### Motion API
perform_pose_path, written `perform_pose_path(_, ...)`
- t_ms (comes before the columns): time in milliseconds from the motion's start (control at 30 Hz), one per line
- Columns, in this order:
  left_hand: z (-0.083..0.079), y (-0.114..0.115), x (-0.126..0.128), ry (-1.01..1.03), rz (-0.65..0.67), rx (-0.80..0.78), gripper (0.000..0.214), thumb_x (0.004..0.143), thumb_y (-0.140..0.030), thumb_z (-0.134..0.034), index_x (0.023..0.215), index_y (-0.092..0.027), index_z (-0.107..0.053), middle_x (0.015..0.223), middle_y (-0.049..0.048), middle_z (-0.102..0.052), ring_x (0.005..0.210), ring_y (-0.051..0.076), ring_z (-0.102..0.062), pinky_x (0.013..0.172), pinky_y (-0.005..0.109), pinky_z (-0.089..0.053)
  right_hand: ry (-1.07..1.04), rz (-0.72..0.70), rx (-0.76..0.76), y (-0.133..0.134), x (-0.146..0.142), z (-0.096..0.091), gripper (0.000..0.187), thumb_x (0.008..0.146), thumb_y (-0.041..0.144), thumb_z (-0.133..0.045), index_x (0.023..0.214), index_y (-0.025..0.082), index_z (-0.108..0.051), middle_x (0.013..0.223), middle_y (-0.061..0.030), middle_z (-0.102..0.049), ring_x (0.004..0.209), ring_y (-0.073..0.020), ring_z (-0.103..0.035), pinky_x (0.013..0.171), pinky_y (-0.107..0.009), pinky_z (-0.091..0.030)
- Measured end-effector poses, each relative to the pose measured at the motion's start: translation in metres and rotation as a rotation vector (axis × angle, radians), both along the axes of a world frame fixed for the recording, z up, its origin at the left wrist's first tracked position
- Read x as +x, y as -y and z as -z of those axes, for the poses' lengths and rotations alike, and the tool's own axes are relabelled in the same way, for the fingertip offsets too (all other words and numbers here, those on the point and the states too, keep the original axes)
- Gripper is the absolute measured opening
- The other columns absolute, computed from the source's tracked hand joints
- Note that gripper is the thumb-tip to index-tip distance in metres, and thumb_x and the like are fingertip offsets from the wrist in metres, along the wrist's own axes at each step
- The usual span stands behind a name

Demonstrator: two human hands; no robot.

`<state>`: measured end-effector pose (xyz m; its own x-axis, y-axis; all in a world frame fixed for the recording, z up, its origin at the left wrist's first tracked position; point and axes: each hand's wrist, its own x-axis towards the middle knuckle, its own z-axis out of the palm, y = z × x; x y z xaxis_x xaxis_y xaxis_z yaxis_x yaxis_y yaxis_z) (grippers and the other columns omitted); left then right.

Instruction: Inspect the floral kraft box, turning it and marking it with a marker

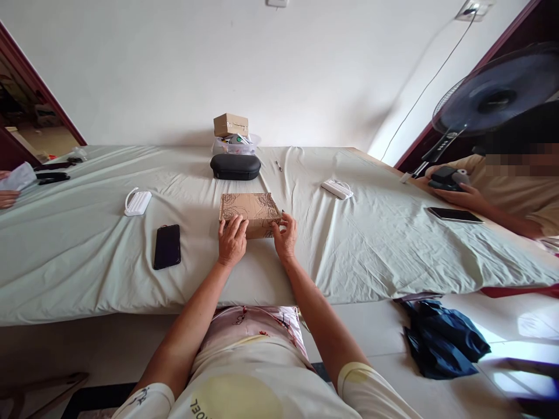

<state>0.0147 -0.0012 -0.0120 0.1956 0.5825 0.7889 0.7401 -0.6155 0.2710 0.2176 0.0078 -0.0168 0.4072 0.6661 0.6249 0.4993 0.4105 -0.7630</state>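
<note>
A flat brown cardboard box (250,205) printed with dark swirling line drawings lies on the cloth-covered table in front of me. My left hand (233,237) holds its near left corner, fingers bent over the top edge. At the near right corner, my right hand (285,235) grips the box with thumb and bent fingers. A small dark tip shows by the right fingertips; I cannot tell what it is. The lid looks closed, and the inside is hidden. Just beyond the box sits a black zip case (235,167).
A black phone (167,247) and white power bank (138,202) lie left; another white power bank (337,188) and a pen (278,166) lie right. Behind are a plastic tub (236,149) and small carton (230,125). People sit at both ends; a fan (493,102) stands right.
</note>
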Motion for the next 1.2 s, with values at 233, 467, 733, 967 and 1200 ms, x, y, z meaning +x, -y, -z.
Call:
perform_pose_path(233,-0.001,0.001,-0.001,-0.046,-0.024,-0.026,0.044,0.099,-0.021,-0.047,0.14,-0.019,-0.062,0.152,0.017,-0.058,0.148,0.027,-0.049,0.132,0.054,-0.015,-0.042,-0.049,-0.099,-0.001,0.005,-0.001,0.038,0.091,0.055,-0.063,0.109,0.021,-0.063,0.098,-0.0056,-0.066,0.091,-0.0208,-0.064,0.084,-0.036,-0.054)
perform_pose_path(467,-0.001,-0.001,-0.005,-0.072,-0.074,-0.07,0.049,0.098,-0.021,-0.048,0.146,-0.018,-0.057,0.157,0.018,-0.052,0.154,0.03,-0.04,0.13,0.056,-0.02,-0.002,-0.046,-0.166,0.006,0.001,-0.01,0.039,0.085,0.059,-0.067,0.082,0.023,-0.053,0.072,0.0022,-0.058,0.067,-0.0153,-0.054,0.07,-0.03,-0.046)
perform_pose_path(733,0.006,-0.004,-0.008,0.058,-0.078,-0.083,0.074,0.098,-0.056,-0.055,0.155,-0.012,-0.044,0.169,0.0267,-0.028,0.161,0.041,-0.018,0.125,0.064,-0.026,0.245,-0.248,-0.049,0.02,-0.018,-0.01,0.025,0.093,0.044,-0.058,0.081,0.023,-0.054,0.068,0.0019,-0.059,0.056,-0.0117,-0.049,0.06,-0.026,-0.044)
perform_pose_path(967,0.011,-0.007,-0.009,0.119,0.032,0.03,0.058,0.101,-0.055,-0.051,0.145,-0.018,-0.058,0.172,0.022,-0.019,0.16,0.041,-0.023,0.123,0.058,-0.034,0.515,-0.446,0.135,0.029,-0.038,-0.005,0.026,0.103,0.03,-0.046,0.116,0.02,-0.066,0.087,-0.0059,-0.072,0.07,-0.0147,-0.063,0.07,-0.027,-0.056)
perform_pose_path(1200,0.01,-0.007,-0.009,0.172,0.078,-0.005,0.049,0.105,-0.047,-0.046,0.142,-0.017,-0.059,0.168,0.022,-0.031,0.157,0.035,-0.033,0.124,0.053,-0.037,0.559,-0.381,0.087,0.03,-0.035,-0.01,0.041,0.107,0.033,-0.044,0.142,0.023,-0.062,0.095,-0.0069,-0.075,0.079,-0.018,-0.069,0.078,-0.029,-0.06)
